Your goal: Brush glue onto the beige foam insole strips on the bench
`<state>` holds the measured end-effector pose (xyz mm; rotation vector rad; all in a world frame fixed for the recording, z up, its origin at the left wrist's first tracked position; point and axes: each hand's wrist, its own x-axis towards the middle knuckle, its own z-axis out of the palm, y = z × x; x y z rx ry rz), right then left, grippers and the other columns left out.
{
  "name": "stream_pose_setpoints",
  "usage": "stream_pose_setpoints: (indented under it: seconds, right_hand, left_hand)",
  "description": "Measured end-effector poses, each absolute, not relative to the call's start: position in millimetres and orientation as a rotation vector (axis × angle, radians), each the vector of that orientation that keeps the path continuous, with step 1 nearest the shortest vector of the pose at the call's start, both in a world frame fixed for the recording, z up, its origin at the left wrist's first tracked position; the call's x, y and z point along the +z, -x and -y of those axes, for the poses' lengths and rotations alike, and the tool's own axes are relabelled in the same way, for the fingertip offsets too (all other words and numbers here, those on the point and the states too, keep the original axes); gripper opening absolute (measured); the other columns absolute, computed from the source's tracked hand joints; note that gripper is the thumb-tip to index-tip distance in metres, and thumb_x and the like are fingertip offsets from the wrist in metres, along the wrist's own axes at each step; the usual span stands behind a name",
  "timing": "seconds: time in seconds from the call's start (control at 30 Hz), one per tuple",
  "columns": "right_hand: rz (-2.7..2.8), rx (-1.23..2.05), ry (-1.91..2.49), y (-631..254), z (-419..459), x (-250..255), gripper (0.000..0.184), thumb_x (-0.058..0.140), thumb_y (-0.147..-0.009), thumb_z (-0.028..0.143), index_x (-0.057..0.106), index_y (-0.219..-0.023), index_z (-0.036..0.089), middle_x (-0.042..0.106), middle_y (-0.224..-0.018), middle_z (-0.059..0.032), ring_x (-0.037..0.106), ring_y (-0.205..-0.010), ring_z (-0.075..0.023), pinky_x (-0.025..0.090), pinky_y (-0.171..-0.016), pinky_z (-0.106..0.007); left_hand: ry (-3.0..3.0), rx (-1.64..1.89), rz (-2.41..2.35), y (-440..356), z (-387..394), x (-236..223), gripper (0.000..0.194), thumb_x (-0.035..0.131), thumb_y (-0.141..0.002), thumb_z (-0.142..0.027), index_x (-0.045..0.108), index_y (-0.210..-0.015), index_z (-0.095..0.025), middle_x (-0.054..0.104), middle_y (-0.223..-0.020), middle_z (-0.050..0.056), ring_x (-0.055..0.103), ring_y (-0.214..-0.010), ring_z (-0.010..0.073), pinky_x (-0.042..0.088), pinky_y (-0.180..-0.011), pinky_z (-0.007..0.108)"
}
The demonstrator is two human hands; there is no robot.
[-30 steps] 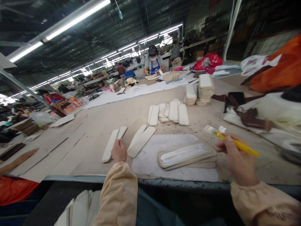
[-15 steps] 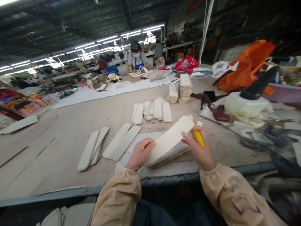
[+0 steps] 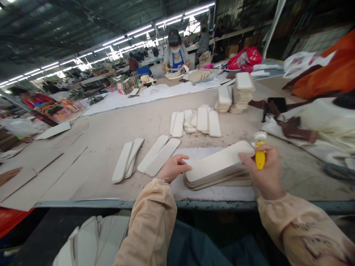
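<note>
My left hand (image 3: 174, 167) grips the near-left end of a long cream board piece (image 3: 219, 161) lying on top of a small stack of like pieces (image 3: 222, 180). My right hand (image 3: 264, 170) pinches the far-right end of that same piece while it also holds a yellow-handled glue brush (image 3: 260, 149), bristles up. The stack rests on a pale sheet (image 3: 216, 192) at the table's front edge.
Cream pieces lie in pairs (image 3: 155, 155), (image 3: 127, 159) to the left and in a row (image 3: 196, 121) further back, with two taller stacks (image 3: 238, 94) behind. Brown straps, white material and orange bags crowd the right. A person in a blue apron (image 3: 175, 55) works at the far end.
My left hand left the pieces on the left and came to the stack. Both hands have taken hold of the top piece, which now lies lower and flatter than half a second ago.
</note>
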<state>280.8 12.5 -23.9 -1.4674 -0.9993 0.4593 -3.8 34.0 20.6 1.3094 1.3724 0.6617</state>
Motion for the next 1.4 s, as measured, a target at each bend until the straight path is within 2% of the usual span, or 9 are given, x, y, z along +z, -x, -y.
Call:
stream_pose_setpoints:
  seconds: [0.13, 0.27, 0.43, 0.67, 0.87, 1.03, 1.4]
  right_hand:
    - [1.111, 0.435, 1.501, -283.6, -12.7, -33.4, 0.051, 0.076, -0.063, 0.042, 0.049, -0.101, 0.022, 0.052, -0.065, 0.0071, 0.049, -0.053, -0.0133, 0.041, -0.054, -0.027]
    - [1.148, 0.445, 1.578, -284.9, -12.9, -41.4, 0.05, 0.076, -0.063, 0.044, 0.05, -0.1, 0.022, 0.054, -0.065, 0.0066, 0.051, -0.054, -0.0145, 0.042, -0.055, -0.028]
    - [1.205, 0.364, 1.662, -285.8, -10.1, -39.5, 0.047, 0.075, -0.064, 0.043, 0.052, -0.098, 0.022, 0.055, -0.066, 0.006, 0.052, -0.056, -0.0145, 0.042, -0.058, -0.028]
    - [1.242, 0.401, 1.627, -284.8, -8.3, -34.7, 0.042, 0.074, -0.065, 0.039, 0.051, -0.096, 0.023, 0.052, -0.064, 0.0066, 0.05, -0.053, -0.0136, 0.042, -0.055, -0.027]
    - [1.181, 0.46, 1.562, -290.2, -11.2, -40.0, 0.037, 0.071, -0.07, 0.038, 0.051, -0.097, 0.023, 0.06, -0.075, 0.003, 0.057, -0.063, -0.0144, 0.048, -0.064, -0.028]
    - [1.197, 0.447, 1.572, -297.4, -14.9, -42.4, 0.033, 0.067, -0.072, 0.039, 0.05, -0.095, 0.023, 0.063, -0.075, 0.0007, 0.061, -0.066, -0.0179, 0.049, -0.068, -0.033]
    - [1.396, 0.346, 1.767, -299.7, -12.6, -44.7, 0.026, 0.061, -0.075, 0.032, 0.05, -0.097, 0.025, 0.064, -0.072, 0.002, 0.062, -0.062, -0.0195, 0.046, -0.065, -0.033]
  left_hand:
    - [-1.446, 0.553, -1.549, 6.9, -36.1, 8.6, 0.04, 0.077, -0.061, -0.028, 0.062, -0.096, -0.015, 0.055, -0.06, -0.006, 0.05, -0.055, 0.0092, 0.037, -0.052, 0.021]
    - [-1.628, 0.397, -1.669, 6.2, -38.3, 1.0, 0.036, 0.079, -0.06, -0.033, 0.063, -0.089, -0.018, 0.058, -0.063, -0.005, 0.054, -0.059, 0.0117, 0.037, -0.054, 0.022]
    - [-1.699, 0.274, -1.746, -0.2, -38.0, 3.5, 0.035, 0.077, -0.061, -0.033, 0.065, -0.091, -0.02, 0.062, -0.067, -0.003, 0.058, -0.065, 0.0151, 0.039, -0.059, 0.024]
    - [-1.797, 0.192, -1.774, -3.4, -36.5, 4.4, 0.03, 0.075, -0.064, -0.033, 0.068, -0.09, -0.019, 0.063, -0.07, -0.002, 0.057, -0.066, 0.0154, 0.038, -0.061, 0.025]
    - [-1.846, 0.167, -1.737, -3.5, -36.9, 1.9, 0.024, 0.072, -0.067, -0.033, 0.072, -0.087, -0.02, 0.061, -0.067, -0.001, 0.055, -0.065, 0.0155, 0.036, -0.062, 0.026]
    - [-1.889, 0.126, -1.697, -3.9, -36.2, 2.3, 0.024, 0.068, -0.07, -0.033, 0.074, -0.09, -0.021, 0.061, -0.067, -0.001, 0.055, -0.067, 0.0154, 0.036, -0.062, 0.025]
    - [-1.971, 0.076, -1.706, -4.2, -36.1, 0.8, 0.027, 0.066, -0.073, -0.032, 0.074, -0.097, -0.022, 0.069, -0.087, 0.004, 0.061, -0.08, 0.0187, 0.042, -0.073, 0.027]
